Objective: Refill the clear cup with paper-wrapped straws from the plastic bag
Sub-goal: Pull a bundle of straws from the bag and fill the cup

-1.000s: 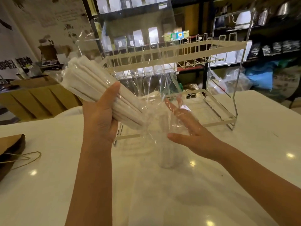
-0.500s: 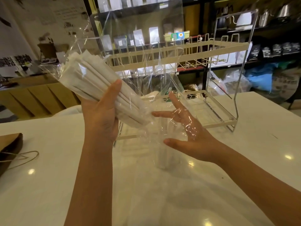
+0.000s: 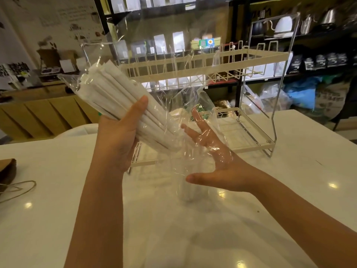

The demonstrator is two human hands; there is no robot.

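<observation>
My left hand grips a clear plastic bag packed with white paper-wrapped straws. The bundle is tilted, its upper end at the far left and its lower end pointing down to the right. My right hand is spread open, palm up, just beyond the bundle's lower end, with its fingers inside the loose open end of the bag. The clear cup stands upright on the white table below the bag's mouth, seen through the film, with a few straws in it.
A cream two-tier wire rack stands on the white table right behind my hands. A brown paper bag with string handles lies at the left edge. Shelves of goods fill the background.
My right hand has pushed further into the bag's open end and spread its fingers. The straw bundle in my left hand has shifted only slightly.
</observation>
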